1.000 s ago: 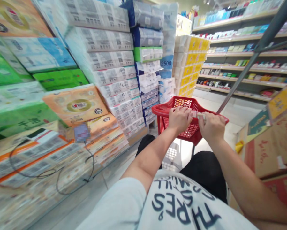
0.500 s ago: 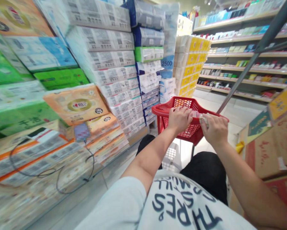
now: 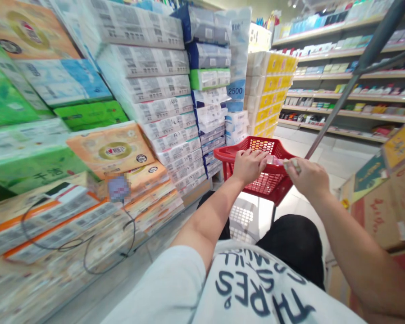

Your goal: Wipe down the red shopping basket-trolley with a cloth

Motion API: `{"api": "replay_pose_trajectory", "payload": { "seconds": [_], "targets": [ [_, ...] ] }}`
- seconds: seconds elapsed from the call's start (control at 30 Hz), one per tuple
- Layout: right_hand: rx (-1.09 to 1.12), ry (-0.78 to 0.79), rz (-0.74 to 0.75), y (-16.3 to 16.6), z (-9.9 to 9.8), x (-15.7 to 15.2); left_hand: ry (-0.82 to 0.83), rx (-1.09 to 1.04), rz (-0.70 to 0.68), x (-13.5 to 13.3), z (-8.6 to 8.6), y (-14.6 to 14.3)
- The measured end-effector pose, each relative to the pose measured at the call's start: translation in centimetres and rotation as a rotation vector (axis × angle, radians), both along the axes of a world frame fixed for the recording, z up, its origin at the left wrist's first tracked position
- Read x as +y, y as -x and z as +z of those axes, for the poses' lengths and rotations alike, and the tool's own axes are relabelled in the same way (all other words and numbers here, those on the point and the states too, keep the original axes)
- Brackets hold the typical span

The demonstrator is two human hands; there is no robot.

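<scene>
A red plastic shopping cart [image 3: 261,185] with a mesh basket stands in front of me. My left hand [image 3: 248,165] is wrapped over the near bar of its rim, fingers closed. My right hand [image 3: 308,176] is at the right end of the same bar, fingers curled. A small, crumpled, pale paper-like piece [image 3: 297,166] shows between its thumb and fingers; its kind is not clear. Whether the right hand still touches the bar I cannot tell. A pinkish label [image 3: 274,159] covers the bar between the hands.
Tall stacks of wrapped tissue packs [image 3: 161,85] line the left side, with orange packs [image 3: 112,148] nearer. A loose dark cable [image 3: 87,245] hangs there. Cardboard boxes [image 3: 374,211] are piled at right, beside a slanting metal pole [image 3: 337,101]. Stocked shelves [image 3: 344,76] stand behind the tiled floor.
My right hand has shifted right along the bar, its fingers less spread over it. My left hand has slid slightly left. The cart and surroundings have hardly moved in view.
</scene>
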State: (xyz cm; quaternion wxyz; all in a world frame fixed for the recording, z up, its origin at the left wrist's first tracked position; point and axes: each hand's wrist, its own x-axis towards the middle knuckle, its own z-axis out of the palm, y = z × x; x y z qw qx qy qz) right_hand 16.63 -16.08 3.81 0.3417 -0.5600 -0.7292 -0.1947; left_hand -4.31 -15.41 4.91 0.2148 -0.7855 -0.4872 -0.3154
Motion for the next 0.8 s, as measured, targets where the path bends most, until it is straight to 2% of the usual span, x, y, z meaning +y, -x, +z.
{"api": "replay_pose_trajectory", "payload": {
  "seconds": [0.1, 0.17, 0.27, 0.37, 0.47, 0.53, 0.6, 0.7, 0.8],
  "targets": [
    [0.009, 0.117, -0.099, -0.9, 0.9, 1.1, 0.015, -0.011, -0.004, 0.4, 0.0, -0.1],
    [-0.019, 0.040, -0.103, -0.6, 0.5, 1.0, 0.033, -0.014, -0.011, 0.7, 0.1, 0.0],
    [-0.043, -0.122, 0.004, 0.6, -0.4, 0.2, 0.081, -0.023, -0.003, 1.3, 0.5, 0.8],
    [-0.050, -0.085, 0.099, 1.3, -0.1, 0.0, 0.150, -0.038, 0.015, 1.9, 0.9, 2.1],
    [-0.029, 0.040, 0.084, 1.5, 0.7, 0.7, 0.211, -0.034, 0.018, 2.1, 1.2, 3.4],
    [-0.015, 0.010, 0.063, 1.8, 0.5, 0.9, 0.246, -0.028, 0.019, 1.9, 1.3, 4.0],
    [-0.011, -0.103, 0.076, 2.2, -0.5, 0.6, 0.268, -0.028, 0.027, 1.5, 1.5, 4.2],
    [-0.012, -0.212, 0.171, 2.5, -1.6, -0.3, 0.218, -0.042, 0.085, 0.3, 2.2, 3.7],
    [0.004, -0.081, 0.194, 2.4, -0.6, -0.4, 0.090, -0.016, 0.106, -0.9, 2.7, 1.7]
  ]
}}
